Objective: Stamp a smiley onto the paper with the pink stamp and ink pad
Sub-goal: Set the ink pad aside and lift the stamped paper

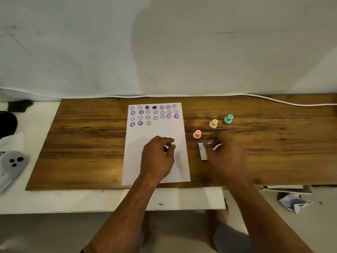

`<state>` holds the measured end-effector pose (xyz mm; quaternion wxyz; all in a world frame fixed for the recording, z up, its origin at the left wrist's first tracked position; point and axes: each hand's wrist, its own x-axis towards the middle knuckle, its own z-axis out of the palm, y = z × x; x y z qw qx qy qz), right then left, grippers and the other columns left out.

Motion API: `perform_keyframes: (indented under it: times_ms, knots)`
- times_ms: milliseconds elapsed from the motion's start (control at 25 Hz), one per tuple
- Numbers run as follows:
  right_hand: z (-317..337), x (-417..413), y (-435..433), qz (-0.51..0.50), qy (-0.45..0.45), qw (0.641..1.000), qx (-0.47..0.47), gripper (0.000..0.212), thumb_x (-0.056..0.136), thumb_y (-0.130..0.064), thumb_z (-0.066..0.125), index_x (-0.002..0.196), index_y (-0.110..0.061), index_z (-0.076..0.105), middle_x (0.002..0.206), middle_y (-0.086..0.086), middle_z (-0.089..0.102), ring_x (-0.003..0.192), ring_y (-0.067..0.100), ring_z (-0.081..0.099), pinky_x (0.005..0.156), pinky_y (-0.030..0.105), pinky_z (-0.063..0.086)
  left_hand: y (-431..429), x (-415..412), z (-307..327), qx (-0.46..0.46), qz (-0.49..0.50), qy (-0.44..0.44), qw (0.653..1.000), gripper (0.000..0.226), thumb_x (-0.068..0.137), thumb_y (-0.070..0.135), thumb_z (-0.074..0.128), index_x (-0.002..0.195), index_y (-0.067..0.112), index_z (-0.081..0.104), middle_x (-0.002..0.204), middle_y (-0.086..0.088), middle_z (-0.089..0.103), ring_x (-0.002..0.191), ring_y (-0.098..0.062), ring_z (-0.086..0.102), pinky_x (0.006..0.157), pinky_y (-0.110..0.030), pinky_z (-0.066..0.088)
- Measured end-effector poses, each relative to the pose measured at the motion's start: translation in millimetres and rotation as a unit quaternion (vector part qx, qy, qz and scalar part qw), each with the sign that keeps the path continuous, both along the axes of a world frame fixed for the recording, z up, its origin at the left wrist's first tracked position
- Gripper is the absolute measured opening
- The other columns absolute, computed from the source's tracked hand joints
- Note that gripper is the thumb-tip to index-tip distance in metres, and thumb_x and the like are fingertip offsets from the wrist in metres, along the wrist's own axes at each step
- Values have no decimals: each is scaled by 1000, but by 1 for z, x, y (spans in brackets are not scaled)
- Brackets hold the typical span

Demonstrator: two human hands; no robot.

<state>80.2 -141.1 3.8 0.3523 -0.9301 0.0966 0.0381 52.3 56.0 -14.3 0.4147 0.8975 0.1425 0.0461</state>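
Pink stamp: small pink plastic knob-handled stamp (197, 134) upright on wooden board (82, 143), right of white paper sheet (156, 132).
Ink pad: small white box (203, 151), partly under right hand (226, 157).
Right hand: blurred, grip unclear.
Left hand (157, 157): curled loosely on paper, empty.

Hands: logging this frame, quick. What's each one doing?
Left hand: loosely curled on the paper, holding nothing visible.
Right hand: blurred at the ink pad; grip unclear.
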Motion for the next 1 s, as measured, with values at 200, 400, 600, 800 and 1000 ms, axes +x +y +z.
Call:
perform_keyframes:
  times_ms: [200, 400, 600, 800, 1000]
  knots:
    - [-25, -28, 65, 191, -83, 973, -94, 34, 92, -26, 77, 125, -19, 74, 123, 3, 74, 117, 23, 61, 95, 36, 52, 46, -4, -3, 113, 128, 44, 984, 53, 92, 28, 72, 140, 13, 56, 142, -13, 58, 130, -33, 54, 104, -47, 50]
    - [-44, -30, 72, 211, -47, 966, -145, 41, 96, -32, 72, 135, -19, 68, 142, 5, 61, 130, 26, 52, 106, 37, 48, 51, -11, -4, 125, 100, 156, 975, 89, 94, 36, 65, 158, -1, 16, 160, -23, 35, 147, -40, 34, 119, -49, 33]
    - [-44, -31, 76, 199, -55, 967, -152, 39, 93, -28, 76, 131, -18, 72, 138, 6, 65, 125, 28, 57, 104, 39, 51, 47, -6, -2, 49, 134, 107, 984, 88, 88, 44, 72, 156, 11, 27, 143, -11, 59, 129, -32, 55, 100, -43, 49]
    - [-44, -31, 74, 195, -64, 969, -136, 38, 91, -27, 79, 127, -17, 74, 135, 7, 67, 122, 29, 61, 100, 40, 53, 68, 10, -1, -298, 270, 42, 915, 59, 78, 34, 87, 128, 19, 62, 113, 0, 75, 101, -17, 72, 93, -38, 57]
    - [-45, -31, 72, 199, -50, 971, -123, 37, 94, -28, 75, 130, -19, 72, 138, 4, 65, 125, 27, 57, 102, 38, 51, 85, 10, -6, -287, 260, 78, 919, 10, 84, 20, 80, 83, 28, 75, 85, 12, 78, 85, -15, 75, 69, -26, 54]
